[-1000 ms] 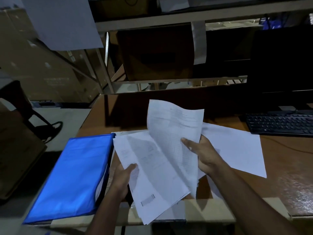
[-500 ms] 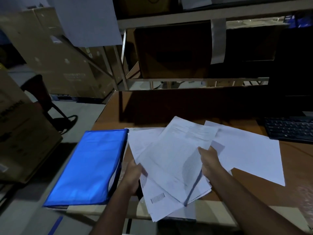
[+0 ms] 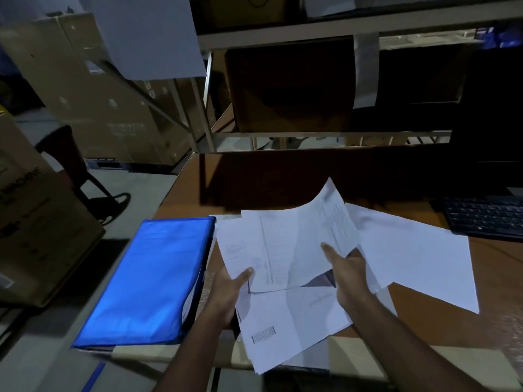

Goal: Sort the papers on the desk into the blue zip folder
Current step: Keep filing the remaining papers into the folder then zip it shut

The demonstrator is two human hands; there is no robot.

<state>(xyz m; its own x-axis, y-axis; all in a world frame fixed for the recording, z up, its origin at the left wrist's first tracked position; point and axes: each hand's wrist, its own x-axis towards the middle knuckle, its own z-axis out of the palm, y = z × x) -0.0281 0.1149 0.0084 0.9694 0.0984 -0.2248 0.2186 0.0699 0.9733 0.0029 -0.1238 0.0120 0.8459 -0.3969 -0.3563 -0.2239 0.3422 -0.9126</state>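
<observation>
At the left edge of the desk [image 3: 503,281] lies the blue folder [image 3: 147,281], flat, its open side facing the papers, a little white showing inside. Just beside it, our left hand [image 3: 226,295] grips the near-left corner of the loose papers [image 3: 285,315], thumb on top. Our right hand [image 3: 346,274] pinches the top sheet [image 3: 305,241], which curls upward at its far corner. We judge the step to be gathering the sheets; we should square their edges before sliding them leftward, so no corner catches. The papers are white, printed, fanned unevenly; one carries a barcode. Another sheet [image 3: 418,258] lies flat to the right, near the keyboard [image 3: 486,219].
</observation>
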